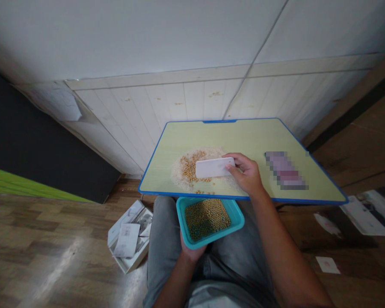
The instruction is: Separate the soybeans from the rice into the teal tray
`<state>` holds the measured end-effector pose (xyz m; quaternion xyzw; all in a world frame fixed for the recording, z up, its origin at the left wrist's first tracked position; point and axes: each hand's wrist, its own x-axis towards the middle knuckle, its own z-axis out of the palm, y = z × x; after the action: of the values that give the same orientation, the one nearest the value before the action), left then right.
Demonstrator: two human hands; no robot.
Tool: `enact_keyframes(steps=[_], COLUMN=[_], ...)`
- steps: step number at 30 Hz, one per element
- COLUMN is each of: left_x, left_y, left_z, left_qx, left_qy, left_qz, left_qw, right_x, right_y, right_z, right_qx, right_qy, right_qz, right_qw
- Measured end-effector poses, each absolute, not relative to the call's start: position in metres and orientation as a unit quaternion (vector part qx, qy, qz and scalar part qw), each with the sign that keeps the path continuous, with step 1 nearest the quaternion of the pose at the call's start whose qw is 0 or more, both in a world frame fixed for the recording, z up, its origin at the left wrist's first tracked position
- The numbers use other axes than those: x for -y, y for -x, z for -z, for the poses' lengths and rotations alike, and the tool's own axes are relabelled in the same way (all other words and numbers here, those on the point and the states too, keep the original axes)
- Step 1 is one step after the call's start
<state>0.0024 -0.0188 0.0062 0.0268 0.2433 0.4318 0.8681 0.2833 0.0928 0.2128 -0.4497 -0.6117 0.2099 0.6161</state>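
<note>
Soybeans (207, 218) fill the teal tray (182, 226), which the left hand (191, 253) holds up from underneath over the lap. Its fingers are hidden below the tray, so I cannot tell how they curl, and the tray's far rim sits just under the near edge of the desk (244, 137). Just beyond, on the desk, the right hand (247, 173) has its fingers (235, 160) closed around one end of a white card (213, 167), held over a pile of rice (179, 173) mixed with more beans.
</note>
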Motion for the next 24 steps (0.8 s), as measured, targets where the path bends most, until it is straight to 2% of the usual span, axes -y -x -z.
enact_keyframes(steps=[13,24], left_x=[0.017,0.017], left_y=[-0.005,-0.016], left_z=[-0.017,-0.036], left_qx=[-0.286,-0.381], left_qy=[-0.020,-0.033], left_qz=[-0.438,-0.453], left_qw=[0.852,0.805], right_x=[-0.082,-0.054], right_y=[-0.279,-0.274], right_z=[-0.214,-0.209], right_qx=[0.591,0.582], right_qy=[0.458,0.476], right_qz=[-0.201,-0.209], right_qw=[0.633,0.625])
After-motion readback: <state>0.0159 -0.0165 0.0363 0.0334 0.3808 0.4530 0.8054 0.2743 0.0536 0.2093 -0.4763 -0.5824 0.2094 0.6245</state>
